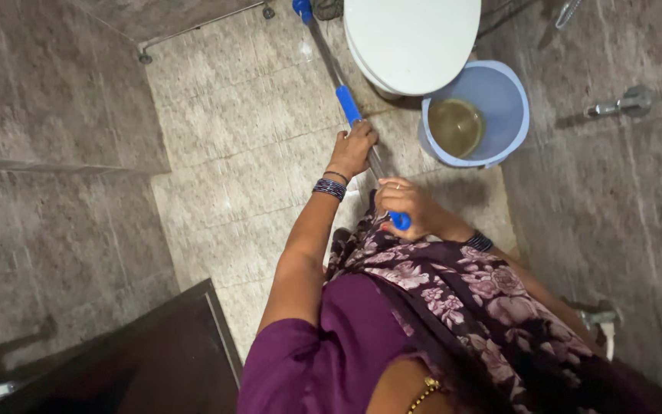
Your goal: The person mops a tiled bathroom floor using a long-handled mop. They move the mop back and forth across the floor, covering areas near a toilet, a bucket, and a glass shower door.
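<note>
- Gripping a long mop handle point(362, 130) with both hands, you stand in a narrow tiled bathroom, seen from your head camera looking straight down.
- Your left hand point(352, 149) wraps around the metal shaft just below the blue sleeve, fingers curled tight on it; dark bangles sit at that wrist.
- Your right hand point(408, 208) clamps the near end of the handle, close to your body, where the blue end cap pokes out under the fingers. A dark band shows at that wrist.
- The two hands sit near each other on the same shaft, left further out, right closer in.
- The handle runs diagonally away from you across the floor point(239, 153) toward the top of the view, passing just beside the toilet point(411, 42). Its far end shows a blue fitting at the frame edge; the working head is out of sight.
- The toilet is white, lid down.
- A pale blue bucket point(511, 103) stands just right of the toilet, holding murky yellowish water.
- Grey stone-look walls close in on both sides; a metal tap point(622, 103) sticks out of the right wall.
- A dark door edge point(170, 345) sits at lower left.
</note>
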